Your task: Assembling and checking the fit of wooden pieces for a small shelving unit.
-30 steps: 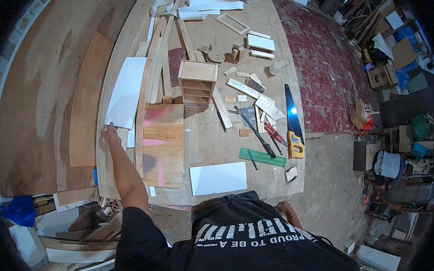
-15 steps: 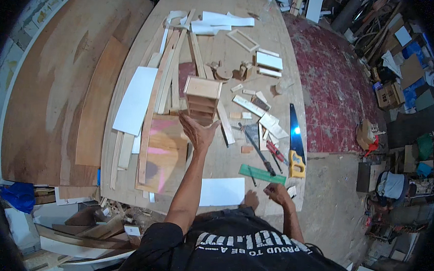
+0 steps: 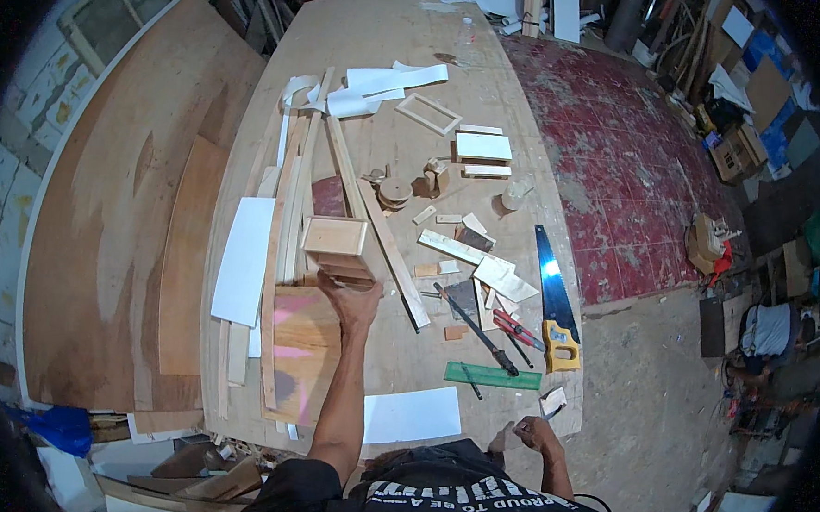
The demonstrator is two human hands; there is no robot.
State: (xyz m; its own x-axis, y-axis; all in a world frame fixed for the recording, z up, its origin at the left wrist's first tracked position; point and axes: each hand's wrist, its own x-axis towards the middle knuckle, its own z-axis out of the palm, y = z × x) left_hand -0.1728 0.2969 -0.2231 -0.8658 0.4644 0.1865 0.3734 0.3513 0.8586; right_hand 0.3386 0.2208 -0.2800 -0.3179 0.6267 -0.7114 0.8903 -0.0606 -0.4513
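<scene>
The box [image 3: 335, 237] is gripped by the left hand [image 3: 352, 301], fingers bent, near the board's [image 3: 301, 357] far end. The right hand [image 3: 536, 433] is curled; whether anything is held cannot be told.

A person's left hand [image 3: 350, 304] holds a small wooden box [image 3: 335, 235] at the left of a cluttered worktable [image 3: 375, 32], while the right hand [image 3: 538, 435], curled, is at the near right beside a pale scrap [image 3: 552, 399]; a green ruler [image 3: 506, 379] and yellow-handled saw [image 3: 561, 345] lie farther off.
</scene>
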